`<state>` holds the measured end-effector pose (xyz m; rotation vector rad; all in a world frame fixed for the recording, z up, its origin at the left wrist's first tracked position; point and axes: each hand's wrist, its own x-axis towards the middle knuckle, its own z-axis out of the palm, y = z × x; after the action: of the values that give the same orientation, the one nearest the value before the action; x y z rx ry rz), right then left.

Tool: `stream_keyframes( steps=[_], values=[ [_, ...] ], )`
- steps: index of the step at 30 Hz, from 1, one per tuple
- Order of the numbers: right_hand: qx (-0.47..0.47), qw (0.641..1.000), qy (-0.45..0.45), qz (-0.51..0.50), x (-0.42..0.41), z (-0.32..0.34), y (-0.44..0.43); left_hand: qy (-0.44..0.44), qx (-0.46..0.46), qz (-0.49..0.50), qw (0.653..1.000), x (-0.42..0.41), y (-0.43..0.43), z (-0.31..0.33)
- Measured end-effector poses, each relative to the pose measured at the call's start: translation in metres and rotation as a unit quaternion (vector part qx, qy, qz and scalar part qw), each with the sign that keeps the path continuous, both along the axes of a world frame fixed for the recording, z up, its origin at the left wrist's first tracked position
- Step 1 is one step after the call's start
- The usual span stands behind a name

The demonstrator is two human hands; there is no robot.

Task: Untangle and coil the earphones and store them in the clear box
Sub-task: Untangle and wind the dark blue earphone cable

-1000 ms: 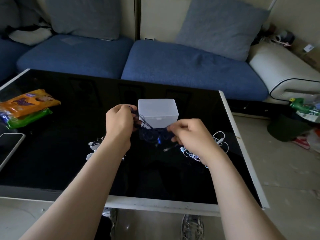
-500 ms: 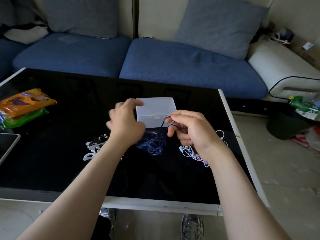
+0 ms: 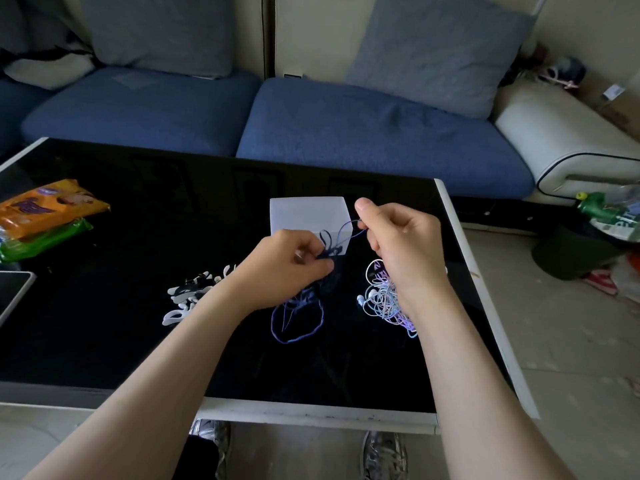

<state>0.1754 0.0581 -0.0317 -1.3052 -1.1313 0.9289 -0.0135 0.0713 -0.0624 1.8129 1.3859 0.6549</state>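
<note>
Behind the desk (image 3: 104, 341), a blue sofa (image 3: 346, 133) filled the back of the view, with a grey cushion (image 3: 440, 53) leaning at its right end. Desk top was glossy black with a white frame.

Both forearms reached in from the near edge and met over the middle of the desk. Left grip (image 3: 287, 265) was clenched, thumb and fingers pinching a knot of the blue earphones (image 3: 298, 327). Right grip (image 3: 401, 244) sat slightly higher and to the right, pinching one strand of the same cord between thumb and forefinger. That strand ran as a raised loop between the two grips. The rest of the blue cord hung from the left grip and lay in loose loops on the desk, near side of the hands.

Clear box (image 3: 304, 213) stood on the desk just behind the hands, partly covered by the left knuckles. Could not tell whether its lid was on.

Orange snack pack (image 3: 45, 206) lay at the far left, on top of a green pack (image 3: 41, 237). Phone (image 3: 14, 292) sat at the left edge, cut off by the frame.

Pale earphones (image 3: 381, 303) lay in a tangle under the right wrist, on the desk. White earphones (image 3: 190, 296) lay left of the left forearm, partly hidden by it. All three sets were outside the box.

Shoe (image 3: 384, 455) showed on the floor below the near edge.
</note>
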Motion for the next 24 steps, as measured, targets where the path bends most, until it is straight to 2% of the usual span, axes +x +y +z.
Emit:
stream_keyframes(
  steps=[4,8,11,17,24],
  values=[
    [-0.035,0.999,-0.006,-0.03,0.006,0.001,-0.001,-0.077,-0.007,0.076,0.994,0.0,0.002,0.004],
    [-0.117,0.992,-0.036,0.039,0.006,0.003,-0.004,-0.114,0.037,0.103,0.987,0.0,0.005,0.005],
    [-0.15,0.982,-0.059,0.104,0.002,0.002,-0.005,-0.125,0.03,0.1,0.987,0.001,0.004,0.007],
    [-0.117,0.973,-0.126,0.155,0.002,-0.003,-0.004,-0.129,0.055,0.098,0.985,0.003,0.004,0.01],
    [-0.073,0.972,-0.131,0.179,0.002,-0.006,-0.003,-0.151,0.062,0.104,0.981,0.0,0.005,0.012]
  ],
)
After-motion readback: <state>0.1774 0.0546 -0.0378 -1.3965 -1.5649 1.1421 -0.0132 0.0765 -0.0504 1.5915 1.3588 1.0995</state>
